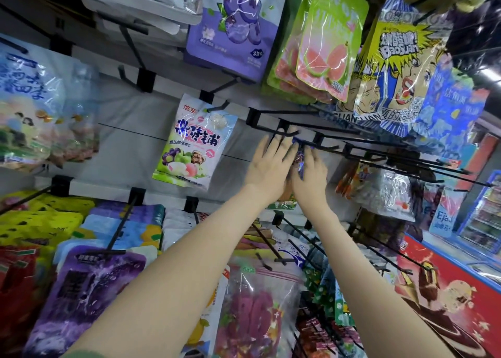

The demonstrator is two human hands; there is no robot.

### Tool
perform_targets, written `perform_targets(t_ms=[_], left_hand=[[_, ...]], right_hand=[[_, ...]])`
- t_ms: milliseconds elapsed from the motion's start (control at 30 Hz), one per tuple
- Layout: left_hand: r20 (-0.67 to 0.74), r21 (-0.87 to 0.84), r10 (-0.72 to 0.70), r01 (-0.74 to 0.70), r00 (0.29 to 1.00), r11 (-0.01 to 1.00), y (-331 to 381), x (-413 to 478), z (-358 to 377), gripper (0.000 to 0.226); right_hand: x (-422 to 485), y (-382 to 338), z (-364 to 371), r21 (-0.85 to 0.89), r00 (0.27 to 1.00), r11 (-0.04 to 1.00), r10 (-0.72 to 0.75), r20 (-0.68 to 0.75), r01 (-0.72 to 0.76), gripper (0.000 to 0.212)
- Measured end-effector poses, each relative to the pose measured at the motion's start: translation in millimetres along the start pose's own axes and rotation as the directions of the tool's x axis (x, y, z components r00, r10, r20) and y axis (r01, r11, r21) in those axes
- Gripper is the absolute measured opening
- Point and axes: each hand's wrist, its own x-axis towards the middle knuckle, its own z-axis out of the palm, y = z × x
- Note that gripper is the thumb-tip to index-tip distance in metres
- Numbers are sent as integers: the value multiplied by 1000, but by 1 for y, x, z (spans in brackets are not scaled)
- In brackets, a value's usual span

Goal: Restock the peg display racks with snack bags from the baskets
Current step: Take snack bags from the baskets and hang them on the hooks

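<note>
**Hanging a small purple bag on an empty peg**

Snack bag (299, 159) is small, purple, blurred, sandwiched between my two hands just under the row of bare black pegs (287, 134) and not hooked on yet. Left hand (267, 168): fingers straight, laid flat against the bag's left side. Right hand (311, 174): back to the camera, fingers up along the bag; can't tell if the thumb pinches it (motion blur).

To do it well, I'd keep the top edge taut between both hands so the hang hole stays open, line the hole up with one peg tip, then slide straight back along the wire. The tips are upturned, so the hole likely needs lifting over the lip first. Pegs sit close together — easy to snag a neighbour. I can't see the hole.

No print is readable on the held bag. Readable around it:
- White fruit-candy bag (195, 143) to the left: "悠宝", "添加维生素C".
- Blueberry bag (235, 27) above: "添加VC".
- Green guava bag (322, 56): text too warped.
- Yellow comic-face bag (398, 59): "BaoSuan".
- Red ice-cream freezer (447, 290) at right — no legible text.

No baskets in view.
</note>
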Motion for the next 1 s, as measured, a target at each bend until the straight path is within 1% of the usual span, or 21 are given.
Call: perform_targets(t_ms=[67,100,167,200,267,333,400,467,500,533,600,667,700,733,800,833,867,900,967,1000], left_hand=[[129,71,18,-27,991,997,-2,1,4,67],[176,87,2,-18,984,996,-3,0,4,69],[219,89,-30,11,975,996,-4,-4,1,73],[225,63,-33,19,974,998,-3,-8,-1,73],[237,-40,-31,41,971,998,-2,-19,-13,72],[185,-225,-34,77,982,971,5,-36,-35,69],[68,-468,-123,141,990,873,18,-66,-58,65],[-1,-650,-284,216,959,729,37,-111,-82,58],[-11,-698,-361,251,932,670,46,-136,-92,53],[-12,-714,-428,292,904,637,55,-164,-99,49],[6,-700,-530,382,848,604,72,-218,-106,44],[79,-656,-602,496,794,568,90,-278,-105,40],[135,-621,-632,562,763,546,100,-311,-103,38],[202,-577,-659,632,725,518,111,-346,-100,37],[333,-463,-698,755,634,465,138,-422,-91,36],[398,-397,-717,812,573,428,153,-462,-86,35],[462,-313,-742,872,486,376,169,-505,-78,35],[524,-221,-763,925,379,308,188,-548,-71,36],[612,-33,-779,989,134,144,229,-630,-58,42],[635,78,-772,993,22,93,251,-670,-51,40]], right_hand=[[-1,1,5,17,993,998,-60,104,58,62],[-3,2,7,29,989,996,-83,125,80,64],[-6,4,9,68,986,993,-105,128,97,64],[-10,5,9,86,984,990,-120,129,110,63],[-20,4,4,138,975,978,-173,140,154,62],[-41,-4,-6,215,966,957,-225,127,195,62],[-72,-18,-22,296,972,939,-213,100,175,55],[-110,-36,-38,399,964,887,-264,26,232,45],[-131,-42,-44,440,952,853,-305,-13,279,42],[-155,-46,-47,482,935,816,-354,-21,320,40],[-204,-46,-45,578,895,743,-444,47,338,37],[-260,-34,-35,662,842,698,-506,187,272,36],[-291,-25,-27,691,801,688,-532,274,221,36],[-323,-15,-17,709,746,687,-554,368,160,36],[-392,14,5,718,611,695,-577,543,18,36],[-427,28,16,709,537,703,-578,614,-54,35],[-463,44,28,680,456,724,-568,685,-119,34],[-502,62,40,634,366,755,-549,751,-168,33],[-577,102,63,524,206,826,-486,849,-209,32],[-615,124,74,470,140,858,-449,882,-209,32]])
